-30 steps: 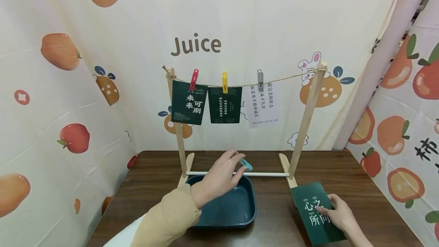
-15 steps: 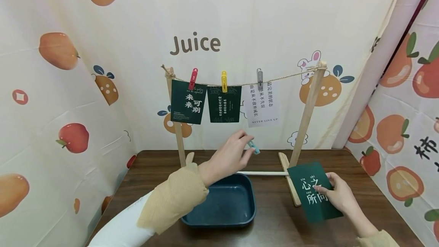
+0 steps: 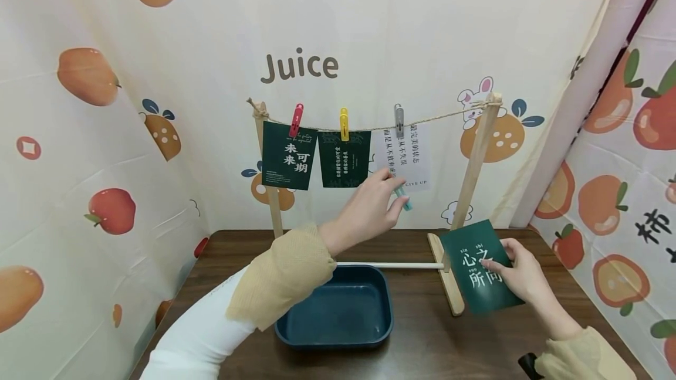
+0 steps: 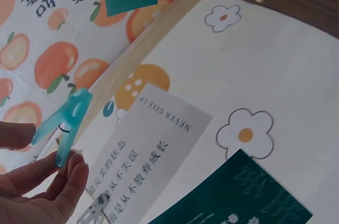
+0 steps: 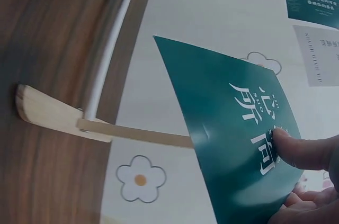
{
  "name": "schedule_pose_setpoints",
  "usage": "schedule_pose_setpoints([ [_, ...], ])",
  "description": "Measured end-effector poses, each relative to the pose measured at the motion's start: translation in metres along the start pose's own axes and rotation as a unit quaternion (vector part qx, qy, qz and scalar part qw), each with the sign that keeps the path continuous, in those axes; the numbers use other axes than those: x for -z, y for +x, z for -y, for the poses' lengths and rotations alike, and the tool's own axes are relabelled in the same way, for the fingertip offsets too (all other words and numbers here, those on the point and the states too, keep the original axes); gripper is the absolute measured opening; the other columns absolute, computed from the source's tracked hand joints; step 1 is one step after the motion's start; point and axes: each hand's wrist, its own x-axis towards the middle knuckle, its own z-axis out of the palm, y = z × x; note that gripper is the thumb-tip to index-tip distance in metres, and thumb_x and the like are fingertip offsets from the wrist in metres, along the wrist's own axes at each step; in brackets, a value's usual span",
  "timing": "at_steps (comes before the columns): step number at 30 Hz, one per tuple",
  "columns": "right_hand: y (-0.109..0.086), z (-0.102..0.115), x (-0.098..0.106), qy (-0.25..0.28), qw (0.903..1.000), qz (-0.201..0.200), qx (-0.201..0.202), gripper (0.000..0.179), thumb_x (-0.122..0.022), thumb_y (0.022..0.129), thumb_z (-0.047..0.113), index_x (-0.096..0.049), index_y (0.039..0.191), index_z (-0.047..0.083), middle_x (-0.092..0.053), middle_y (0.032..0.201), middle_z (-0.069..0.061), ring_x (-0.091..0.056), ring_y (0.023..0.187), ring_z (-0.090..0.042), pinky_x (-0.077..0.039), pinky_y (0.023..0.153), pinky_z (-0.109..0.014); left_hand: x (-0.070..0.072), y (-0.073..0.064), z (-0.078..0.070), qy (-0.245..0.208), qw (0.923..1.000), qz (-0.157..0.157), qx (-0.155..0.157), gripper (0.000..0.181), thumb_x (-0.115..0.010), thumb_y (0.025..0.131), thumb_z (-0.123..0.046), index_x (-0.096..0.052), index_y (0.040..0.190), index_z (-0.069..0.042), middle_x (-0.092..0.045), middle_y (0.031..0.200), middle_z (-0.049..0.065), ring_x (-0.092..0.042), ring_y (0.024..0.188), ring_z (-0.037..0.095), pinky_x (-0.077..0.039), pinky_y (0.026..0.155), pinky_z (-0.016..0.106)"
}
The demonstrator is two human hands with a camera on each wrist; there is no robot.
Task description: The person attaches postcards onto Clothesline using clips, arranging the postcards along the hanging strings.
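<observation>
My left hand [image 3: 369, 207] pinches a light-blue clothespin [image 4: 68, 121] by its handles, in front of the hanging white card [image 3: 414, 160]. Off to the right, my right hand [image 3: 525, 271] holds a dark green card [image 3: 475, 257] with white lettering, thumb on its front, before the rack's right post. A twine line [image 3: 443, 115] carries three clipped cards. The red clothespin [image 3: 296, 120] grips a green card [image 3: 287, 160], the yellow clothespin [image 3: 344, 124] another green card [image 3: 330, 163], and the grey clothespin [image 3: 399, 121] the white one.
Below the line, a dark blue bin [image 3: 338, 342] stands on the brown wooden table [image 3: 417, 333]. The wooden rack has a right post [image 3: 477, 157], a foot [image 3: 449, 286] and a white crossbar [image 3: 406, 265]. A fruit-printed curtain [image 3: 174, 46] hangs behind.
My left hand has risen from above the bin, up and right to the white card, still pinching the clothespin. My right hand has lifted the green card off lower right.
</observation>
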Motion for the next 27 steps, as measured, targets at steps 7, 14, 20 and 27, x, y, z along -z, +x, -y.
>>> schedule_pose_setpoints([
  [7, 0.009, 0.012, 0.007, -0.007, 0.9997, -0.013, 0.019, 0.043, -0.064, 0.082, 0.016, -0.041, 0.108, -0.01, -0.059, 0.079, -0.022, -0.052, 0.06, -0.017, -0.043, 0.046, -0.03, 0.008, 0.016, -0.003, 0.007, 1.0, -0.006, 0.001, 0.032, -0.054, 0.088, -0.017, -0.057, 0.114, 0.001, -0.053, 0.099, 0.008, -0.049, 0.084, 0.014, -0.042, 0.068, 0.017],
  [14, 0.015, 0.023, 0.016, -0.008, 0.9994, -0.015, 0.029, 0.038, -0.064, 0.082, 0.014, -0.042, 0.103, -0.009, -0.06, 0.076, -0.019, -0.052, 0.059, -0.017, -0.044, 0.045, -0.03, 0.016, 0.032, -0.006, 0.039, 0.9991, -0.015, -0.01, 0.032, -0.054, 0.088, -0.018, -0.059, 0.112, 0.001, -0.054, 0.098, 0.009, -0.047, 0.082, 0.013, -0.041, 0.065, 0.016],
  [20, 0.022, 0.031, 0.024, 0.023, 0.9992, -0.01, 0.032, 0.038, -0.062, 0.083, 0.013, -0.04, 0.106, -0.008, -0.059, 0.086, -0.028, -0.057, 0.058, -0.018, -0.048, 0.046, -0.031, 0.022, 0.044, -0.009, 0.036, 0.999, -0.02, -0.015, 0.032, -0.053, 0.089, -0.017, -0.058, 0.113, 0.003, -0.054, 0.101, 0.011, -0.048, 0.083, 0.013, -0.041, 0.066, 0.014],
  [27, 0.03, 0.041, 0.031, 0.041, 0.9987, -0.007, 0.029, 0.042, -0.06, 0.085, 0.016, -0.037, 0.11, -0.009, -0.056, 0.091, -0.032, -0.06, 0.059, -0.02, -0.05, 0.047, -0.034, 0.024, 0.058, -0.013, 0.037, 0.9991, -0.018, -0.011, 0.032, -0.052, 0.089, -0.018, -0.058, 0.113, 0.003, -0.054, 0.105, 0.011, -0.049, 0.09, 0.014, -0.043, 0.073, 0.016],
])
